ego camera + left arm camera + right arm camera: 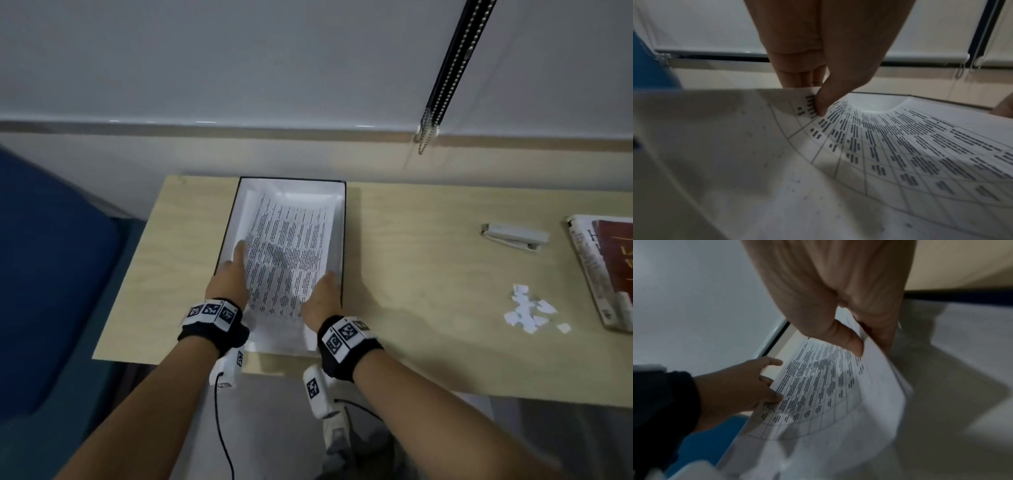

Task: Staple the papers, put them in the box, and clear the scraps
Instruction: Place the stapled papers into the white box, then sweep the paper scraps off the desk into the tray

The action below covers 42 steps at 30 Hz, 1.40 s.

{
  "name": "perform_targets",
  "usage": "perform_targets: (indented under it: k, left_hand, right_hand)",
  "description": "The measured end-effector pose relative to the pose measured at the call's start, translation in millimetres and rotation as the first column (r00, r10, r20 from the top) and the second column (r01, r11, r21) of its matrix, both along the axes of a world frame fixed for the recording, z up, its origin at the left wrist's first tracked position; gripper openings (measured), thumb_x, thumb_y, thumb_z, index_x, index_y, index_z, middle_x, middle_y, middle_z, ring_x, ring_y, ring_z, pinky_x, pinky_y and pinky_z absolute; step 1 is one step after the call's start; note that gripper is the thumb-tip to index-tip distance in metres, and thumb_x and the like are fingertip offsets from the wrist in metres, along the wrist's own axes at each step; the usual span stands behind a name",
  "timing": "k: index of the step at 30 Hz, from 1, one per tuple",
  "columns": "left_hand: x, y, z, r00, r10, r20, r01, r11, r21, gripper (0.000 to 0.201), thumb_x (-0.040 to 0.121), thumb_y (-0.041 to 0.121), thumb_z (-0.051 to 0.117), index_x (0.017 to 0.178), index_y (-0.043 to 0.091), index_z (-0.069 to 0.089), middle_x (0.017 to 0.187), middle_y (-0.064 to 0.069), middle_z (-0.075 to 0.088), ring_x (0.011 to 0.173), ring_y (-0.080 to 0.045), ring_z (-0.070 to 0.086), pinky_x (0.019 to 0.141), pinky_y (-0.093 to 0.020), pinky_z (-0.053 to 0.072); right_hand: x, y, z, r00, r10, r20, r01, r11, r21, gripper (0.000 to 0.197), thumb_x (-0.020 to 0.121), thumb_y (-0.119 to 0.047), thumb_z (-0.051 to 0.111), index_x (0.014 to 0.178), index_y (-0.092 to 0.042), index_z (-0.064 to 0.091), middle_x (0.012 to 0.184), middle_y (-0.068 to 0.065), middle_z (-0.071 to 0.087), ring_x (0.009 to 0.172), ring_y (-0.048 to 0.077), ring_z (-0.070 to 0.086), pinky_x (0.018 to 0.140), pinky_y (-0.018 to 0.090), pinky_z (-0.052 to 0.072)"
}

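A sheaf of printed papers (287,253) sags between my two hands over a black-edged white box (343,219) at the desk's back left. My left hand (228,274) pinches the papers' left edge, thumb on top (823,104), fingers beneath. At the papers' right edge my right hand (322,291) pinches with its thumb on top (854,344). The far end of the papers (920,146) dips into the box; the near end hangs out over the box's front. A grey stapler (515,236) lies to the right. White paper scraps (529,313) lie in a heap nearer the desk's front right.
The wooden desk (411,274) stands against a sill. A book or magazine with a red cover (606,270) lies at the right edge. A blind's bead chain (445,78) hangs above the sill. Something blue (51,274) stands left of the desk.
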State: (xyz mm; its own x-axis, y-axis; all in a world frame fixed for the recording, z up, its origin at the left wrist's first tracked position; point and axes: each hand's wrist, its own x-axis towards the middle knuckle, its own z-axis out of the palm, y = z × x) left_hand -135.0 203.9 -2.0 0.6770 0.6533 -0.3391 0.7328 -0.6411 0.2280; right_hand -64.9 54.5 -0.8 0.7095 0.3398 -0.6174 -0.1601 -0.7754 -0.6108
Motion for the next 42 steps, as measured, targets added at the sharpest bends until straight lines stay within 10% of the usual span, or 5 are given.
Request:
perform_targets:
  k: [12,20,26,36,42]
  left_hand:
    - [18.8,-2.4,0.2,0.999,-0.029,-0.037,0.034,0.99,0.138,0.049,0.08,-0.01,0.051,0.125,0.007,0.046,0.131,-0.025,0.04,0.112,-0.043,0.046,0.086,-0.054,0.051]
    - [99.8,-97.6,65.0,0.818,-0.305,0.488,0.316,0.947,0.062,0.028,0.089,0.006,0.056,0.118,0.009,0.059,0.118,-0.018,0.057,0.097,-0.033,0.062,0.088,-0.04,0.05]
    - [151.0,-223.4,42.3,0.722,-0.478,0.5,0.598,0.795,-0.103,0.03,0.09,0.015,0.059,0.119,0.011,0.057,0.116,-0.015,0.057,0.1,-0.027,0.06,0.086,-0.033,0.047]
    - [211.9,-364.2,-50.8,0.665,-0.713,0.223,0.745,0.651,-0.142,0.072,0.087,0.033,0.064,0.145,0.006,0.03,0.148,-0.02,0.031,0.136,-0.036,0.033,0.111,-0.044,0.032]
    - [244.3,-394.0,-76.8,0.617,-0.765,0.184,0.785,0.614,-0.083,0.111,0.073,0.063,0.067,0.152,0.012,0.007,0.162,-0.007,0.006,0.149,-0.022,0.002,0.119,-0.035,0.012]
  right_hand:
    - [7.0,-21.7,5.1,0.98,0.2,0.012,-0.2,0.98,0.002,0.057,0.094,-0.002,0.054,0.145,0.0,0.029,0.154,0.025,0.023,0.134,0.034,0.042,0.102,0.03,0.041]
    - [15.1,-130.3,7.1,0.998,-0.016,0.065,-0.013,0.913,0.408,0.015,0.093,-0.009,0.056,0.086,-0.022,0.061,0.082,-0.004,0.062,0.076,0.011,0.06,0.073,0.022,0.047]
    - [17.4,-270.5,-18.4,0.949,-0.306,-0.07,0.306,0.854,0.421,0.022,0.089,0.006,0.057,0.069,0.0,0.06,0.065,0.013,0.064,0.058,0.022,0.06,0.057,0.026,0.049]
    - [9.0,-426.7,-187.5,0.801,-0.512,-0.31,0.548,0.836,0.034,0.008,0.089,-0.009,0.063,0.09,-0.005,0.07,0.085,0.016,0.071,0.075,0.025,0.065,0.066,0.029,0.055]
    - [14.4,-467.2,-301.7,0.626,-0.701,-0.342,0.696,0.7,-0.159,0.044,0.086,-0.026,0.068,0.125,-0.011,0.053,0.115,0.019,0.066,0.094,0.037,0.068,0.076,0.04,0.057]
